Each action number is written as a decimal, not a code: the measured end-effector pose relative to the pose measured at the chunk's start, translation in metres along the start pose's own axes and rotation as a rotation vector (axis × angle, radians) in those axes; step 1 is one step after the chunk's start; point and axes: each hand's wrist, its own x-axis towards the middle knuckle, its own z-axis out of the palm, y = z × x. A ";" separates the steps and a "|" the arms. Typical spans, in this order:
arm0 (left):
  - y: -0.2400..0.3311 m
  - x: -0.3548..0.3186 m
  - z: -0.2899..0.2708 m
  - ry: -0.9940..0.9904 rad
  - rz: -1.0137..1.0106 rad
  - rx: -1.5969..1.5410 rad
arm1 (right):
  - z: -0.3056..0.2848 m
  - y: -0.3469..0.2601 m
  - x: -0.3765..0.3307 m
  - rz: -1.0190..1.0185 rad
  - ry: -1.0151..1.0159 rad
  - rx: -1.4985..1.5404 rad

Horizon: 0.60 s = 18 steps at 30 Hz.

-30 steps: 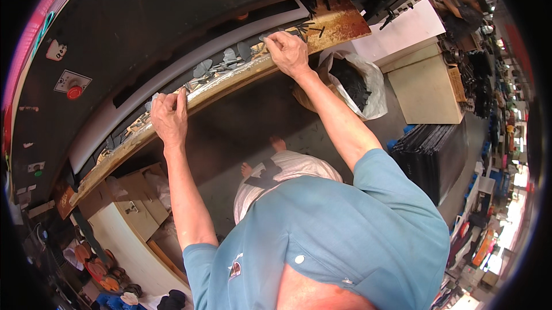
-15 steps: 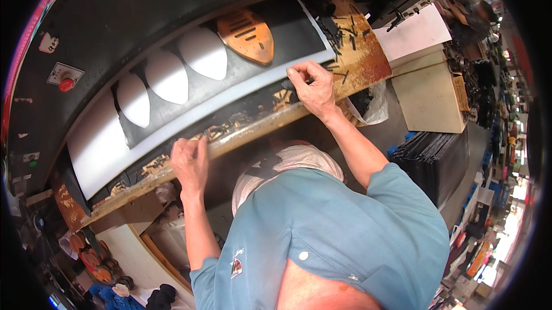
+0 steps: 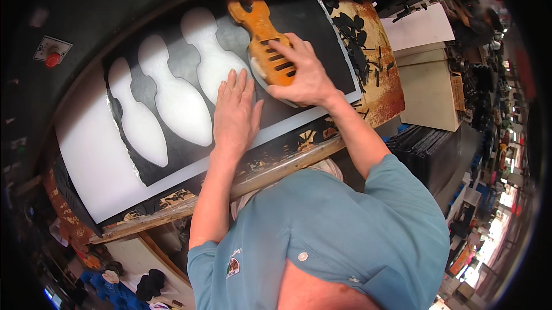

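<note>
Orange die (image 3: 260,27) in right hand (image 3: 306,76), left hand (image 3: 236,115) flat, cream box (image 3: 426,100) at right

Showed three white waisted shapes (image 3: 179,107) within black flat sheet (image 3: 315,29), left of orange slotted waisted template (image 3: 257,21); included, farther right, black scraps (image 3: 352,27) on brown board (image 3: 391,92).

the right hand (image 3: 303,77) partly hides the orange die (image 3: 260,25), the left hand (image 3: 236,115) one white shape (image 3: 214,54).

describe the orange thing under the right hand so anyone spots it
On the broad black sheet is a row of white sole-shaped patches. To their right, partly under the right hand, is the orange sole-shaped block. Unlike its plain neighbours, it has dark slots.
</note>
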 end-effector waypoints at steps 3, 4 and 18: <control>-0.001 -0.003 0.000 0.004 0.008 -0.009 | -0.030 0.008 0.004 0.181 -0.055 0.750; 0.003 -0.001 0.001 0.047 0.004 -0.073 | -0.036 0.009 0.004 0.272 -0.067 0.997; 0.052 -0.001 0.019 0.004 -0.204 -0.863 | -0.014 -0.013 -0.030 0.316 0.079 1.171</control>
